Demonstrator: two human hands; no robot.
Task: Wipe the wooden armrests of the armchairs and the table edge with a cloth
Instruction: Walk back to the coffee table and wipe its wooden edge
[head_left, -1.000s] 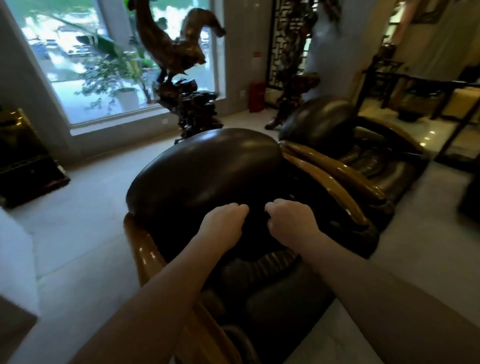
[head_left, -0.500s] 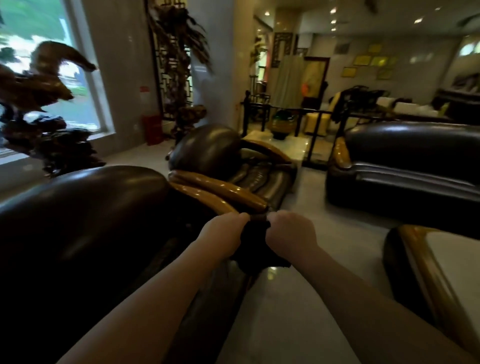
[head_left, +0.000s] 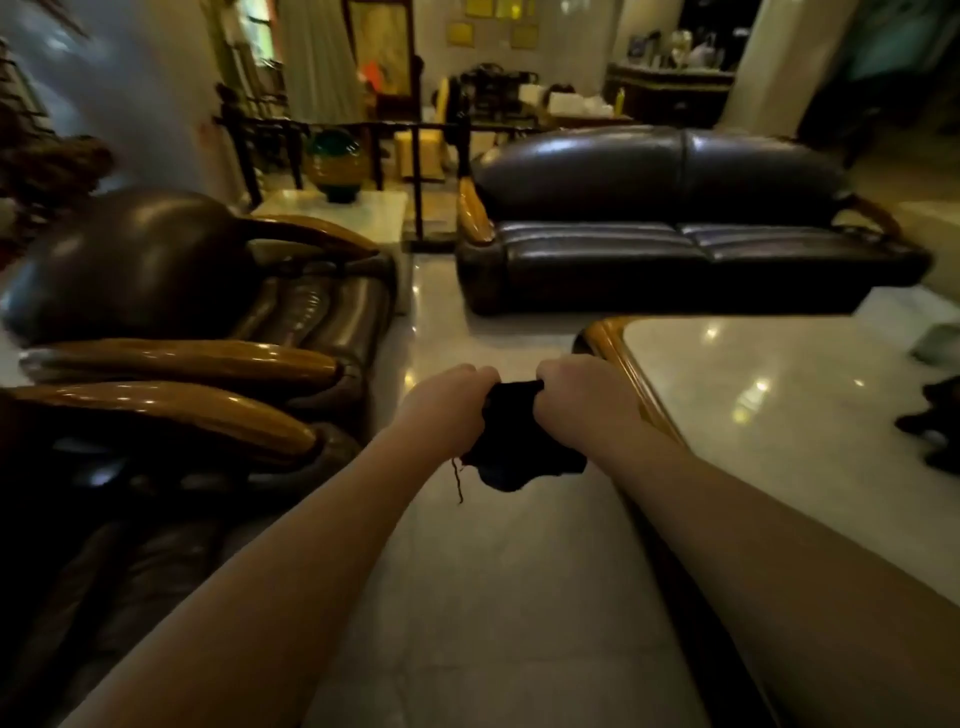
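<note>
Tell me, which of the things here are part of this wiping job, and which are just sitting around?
Part of the job:
dark cloth, gripped by left hand and right hand
wooden armrests of the armchairs
wooden table edge

Just sitting around:
leather sofa
green and yellow vase
back counter

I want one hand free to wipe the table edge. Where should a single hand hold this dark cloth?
Probably the bunched top of the cloth, from above. The left hand and right hand already grip it there, while the lower part hangs loose with a trailing thread.
</note>
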